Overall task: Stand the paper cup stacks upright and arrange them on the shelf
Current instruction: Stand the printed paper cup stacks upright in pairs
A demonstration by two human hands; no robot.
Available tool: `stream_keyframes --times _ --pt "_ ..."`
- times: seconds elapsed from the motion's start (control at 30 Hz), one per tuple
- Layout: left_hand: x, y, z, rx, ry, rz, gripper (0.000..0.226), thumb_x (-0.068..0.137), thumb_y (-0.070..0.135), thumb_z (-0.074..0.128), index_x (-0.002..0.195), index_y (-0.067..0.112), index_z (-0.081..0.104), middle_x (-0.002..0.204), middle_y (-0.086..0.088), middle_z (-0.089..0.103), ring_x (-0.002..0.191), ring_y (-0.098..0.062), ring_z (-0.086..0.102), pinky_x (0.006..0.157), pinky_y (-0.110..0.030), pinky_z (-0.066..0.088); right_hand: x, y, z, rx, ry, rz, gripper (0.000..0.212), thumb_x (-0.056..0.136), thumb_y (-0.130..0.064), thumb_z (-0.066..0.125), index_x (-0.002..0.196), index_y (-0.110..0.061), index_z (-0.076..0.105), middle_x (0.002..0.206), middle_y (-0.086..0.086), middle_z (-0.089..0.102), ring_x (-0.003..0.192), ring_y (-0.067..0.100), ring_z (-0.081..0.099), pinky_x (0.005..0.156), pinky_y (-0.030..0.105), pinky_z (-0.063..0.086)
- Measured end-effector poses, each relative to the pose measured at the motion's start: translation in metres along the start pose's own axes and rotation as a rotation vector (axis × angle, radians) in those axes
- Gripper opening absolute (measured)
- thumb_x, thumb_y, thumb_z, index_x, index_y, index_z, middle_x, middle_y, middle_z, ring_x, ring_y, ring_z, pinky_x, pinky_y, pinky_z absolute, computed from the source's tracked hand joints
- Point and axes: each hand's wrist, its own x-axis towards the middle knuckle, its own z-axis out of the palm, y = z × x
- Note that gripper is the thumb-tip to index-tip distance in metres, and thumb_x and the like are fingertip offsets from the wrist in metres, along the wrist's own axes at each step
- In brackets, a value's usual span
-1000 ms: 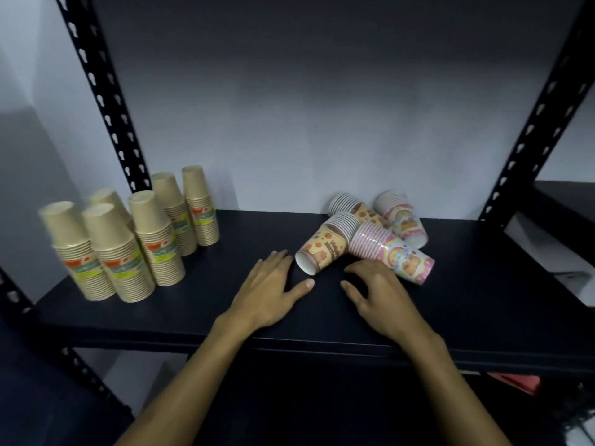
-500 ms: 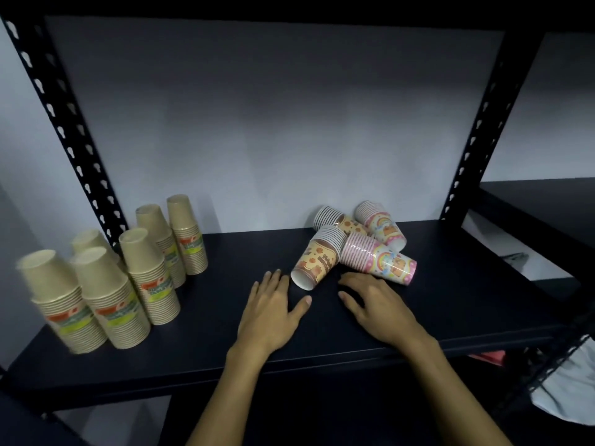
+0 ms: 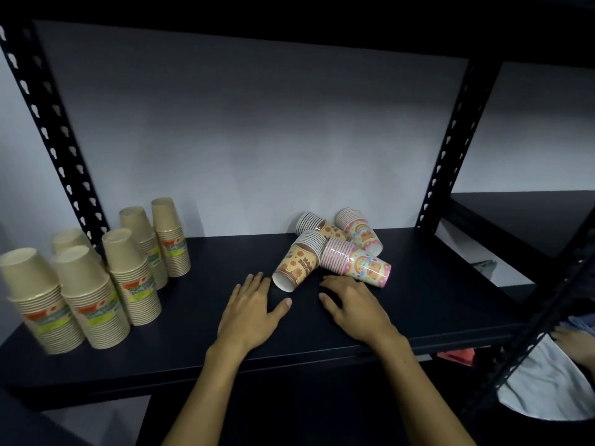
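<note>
Shelf fills the lower frame; brown cup stacks stand at lower left, four printed stacks lie toppled at centre. Both hands, left and right, rest flat, released, grasping nothing. Next, probably: grip the nearest fallen stack and tip it upright.

One head-worn camera is looking forward and slightly down, sitting close to the dark shelf, facing the grey wall behind.
</note>
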Motion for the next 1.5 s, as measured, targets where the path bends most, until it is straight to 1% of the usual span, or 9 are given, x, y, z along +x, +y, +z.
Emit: stream_keyframes --times 0.33,0.57,0.7,0.9,1.0,1.1,1.2,1.3,1.5 --pt "0.007 0.026 -0.008 -0.103 0.164 -0.122 0.123 0.06 0.086 0.066 0.156 0.027 0.017 0.141 -0.004 0.058 0.128 -0.026 0.056 0.104 -0.045 0.046 -0.017 0.002 0.005 -0.027 0.1 -0.034 0.035 0.1 -0.039 0.048 0.128 -0.023 0.062 0.135 -0.008 0.057 0.125 0.011 0.047 0.101 0.03 0.037" --pt "0.022 0.027 -0.012 -0.386 0.311 -0.055 0.07 0.074 0.038 0.084 0.129 0.022 0.043 0.118 -0.003 0.068 0.101 -0.02 0.068 0.077 -0.035 0.059 -0.018 0.002 0.004 -0.013 0.109 -0.047 0.034 0.1 -0.038 0.049 0.126 -0.022 0.062 0.132 -0.008 0.058 0.122 0.012 0.05 0.099 0.031 0.037" --pt "0.025 0.018 -0.029 -0.531 0.338 0.011 0.058 0.072 0.025 0.088 0.119 0.022 0.054 0.11 0.006 0.068 0.097 -0.008 0.067 0.073 -0.009 0.052 -0.018 0.002 0.004 -0.006 0.118 -0.049 0.033 0.099 -0.038 0.05 0.125 -0.022 0.063 0.132 -0.008 0.059 0.121 0.013 0.05 0.099 0.031 0.037" --pt "0.04 0.017 -0.059 -0.759 0.37 0.061 0.059 0.068 0.021 0.092 0.118 0.023 0.061 0.112 0.008 0.071 0.105 -0.007 0.067 0.092 -0.036 0.057 -0.017 0.001 0.005 0.033 0.154 -0.038 0.024 0.097 -0.034 0.055 0.114 -0.022 0.066 0.117 -0.008 0.062 0.11 0.013 0.054 0.094 0.031 0.042" --pt "0.043 0.019 -0.064 -0.825 0.365 0.14 0.057 0.072 0.017 0.09 0.122 0.024 0.065 0.118 0.009 0.071 0.113 -0.01 0.065 0.099 -0.037 0.053 -0.017 0.003 0.0 0.136 0.455 0.045 0.013 0.088 -0.017 0.066 0.1 -0.014 0.067 0.1 0.0 0.061 0.097 0.02 0.054 0.086 0.039 0.048" --pt "0.04 0.019 -0.065 -0.87 0.298 0.188 0.058 0.076 0.007 0.086 0.128 0.021 0.063 0.125 0.008 0.068 0.119 -0.009 0.063 0.101 -0.03 0.052 -0.017 0.016 -0.009 0.182 0.669 0.286 0.036 0.079 -0.012 0.075 0.112 -0.007 0.062 0.111 0.01 0.053 0.102 0.028 0.049 0.086 0.048 0.048" --pt "0.04 0.015 -0.065 -0.921 0.274 0.187 0.057 0.078 0.006 0.083 0.129 0.019 0.061 0.125 0.008 0.068 0.12 -0.005 0.061 0.097 -0.023 0.052 -0.012 0.03 -0.016 0.234 0.527 0.419 0.073 0.074 -0.022 0.083 0.136 -0.01 0.048 0.136 0.013 0.041 0.119 0.03 0.039 0.099 0.047 0.043" --pt "0.043 0.011 -0.066 -0.935 0.266 0.192 0.055 0.08 0.007 0.082 0.129 0.017 0.06 0.126 0.006 0.068 0.122 -0.006 0.061 0.096 -0.023 0.053 -0.007 0.047 -0.022 0.192 0.392 0.43 0.084 0.073 -0.024 0.085 0.144 -0.014 0.041 0.151 0.012 0.032 0.132 0.034 0.033 0.108 0.052 0.037" --pt "0.051 0.008 -0.065 -0.943 0.277 0.17 0.052 0.082 0.008 0.08 0.129 0.016 0.06 0.125 0.004 0.068 0.116 -0.004 0.063 0.086 -0.014 0.052 -0.005 0.057 -0.036 0.462 0.329 0.341 0.072 0.072 -0.018 0.087 0.135 -0.018 0.052 0.121 -0.001 0.061 0.109 0.017 0.059 0.091 0.032 0.049"
